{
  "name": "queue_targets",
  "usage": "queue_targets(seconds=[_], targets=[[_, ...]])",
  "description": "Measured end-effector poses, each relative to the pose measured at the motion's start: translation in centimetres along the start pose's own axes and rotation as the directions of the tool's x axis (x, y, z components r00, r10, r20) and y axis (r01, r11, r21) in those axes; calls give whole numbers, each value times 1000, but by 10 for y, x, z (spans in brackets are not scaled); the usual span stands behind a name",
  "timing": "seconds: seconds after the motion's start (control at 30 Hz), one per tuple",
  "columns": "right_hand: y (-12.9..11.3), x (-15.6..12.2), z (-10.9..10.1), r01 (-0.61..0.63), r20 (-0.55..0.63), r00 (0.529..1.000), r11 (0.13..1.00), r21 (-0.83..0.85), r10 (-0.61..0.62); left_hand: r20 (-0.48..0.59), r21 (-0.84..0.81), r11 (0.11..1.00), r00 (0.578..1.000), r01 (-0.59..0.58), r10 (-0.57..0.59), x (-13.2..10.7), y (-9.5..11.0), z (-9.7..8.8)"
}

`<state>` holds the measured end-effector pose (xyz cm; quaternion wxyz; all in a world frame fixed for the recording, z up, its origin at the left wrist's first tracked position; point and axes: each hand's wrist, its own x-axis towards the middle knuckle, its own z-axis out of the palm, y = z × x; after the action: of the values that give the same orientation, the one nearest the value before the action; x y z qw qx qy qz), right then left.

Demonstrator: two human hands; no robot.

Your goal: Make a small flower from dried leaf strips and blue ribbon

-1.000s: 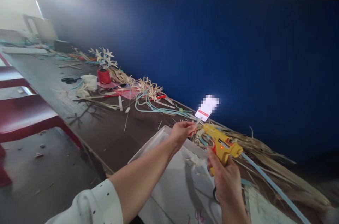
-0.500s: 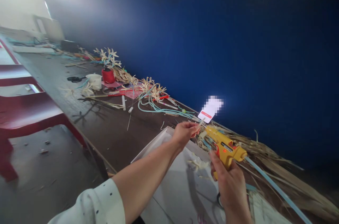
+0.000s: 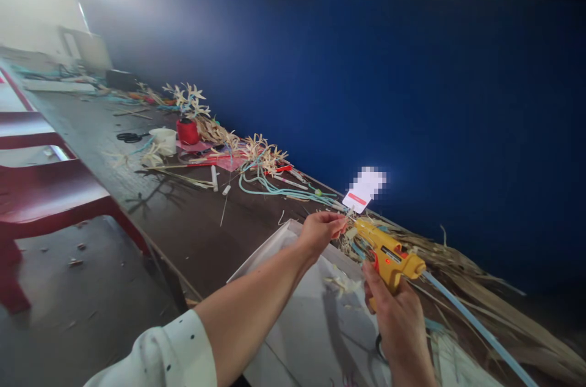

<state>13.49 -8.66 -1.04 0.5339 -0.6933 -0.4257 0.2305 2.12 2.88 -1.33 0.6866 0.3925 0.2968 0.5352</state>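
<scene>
A yellow hot glue gun with a red trigger and a small red light is gripped by my right hand. Its nozzle points left, and a pale blue cord or stick runs from its back end. Close to the nozzle tip, my left hand pinches a small pale strip, too small to name surely. Both hands are above a white shallow box or tray, in which a pale dried flower piece lies.
Dried flowers, light blue cords, a red thread spool, a white cup and black scissors lie along the dark table. A lit card or screen leans by the blue wall. Red chairs stand left.
Almost nothing differs. The pale strip at my left fingertips has shifted very slightly near the nozzle; my right hand keeps its hold on the glue gun.
</scene>
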Motion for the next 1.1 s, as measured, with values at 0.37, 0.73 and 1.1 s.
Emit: queue_targets(seconds=[0.37, 0.73, 1.1], targets=[[2, -1, -1, 6, 7, 1000, 999, -44, -6, -2, -4, 1000, 1000, -4, 4, 0, 0, 0], [-7, -3, -3, -23, 35, 999, 991, -129, 27, -8, -36, 999, 1000, 4, -4, -1, 4, 2], [-5, -8, 4, 5, -77, 997, 991, 132, 5, -26, -17, 1000, 1000, 7, -7, -4, 5, 2]])
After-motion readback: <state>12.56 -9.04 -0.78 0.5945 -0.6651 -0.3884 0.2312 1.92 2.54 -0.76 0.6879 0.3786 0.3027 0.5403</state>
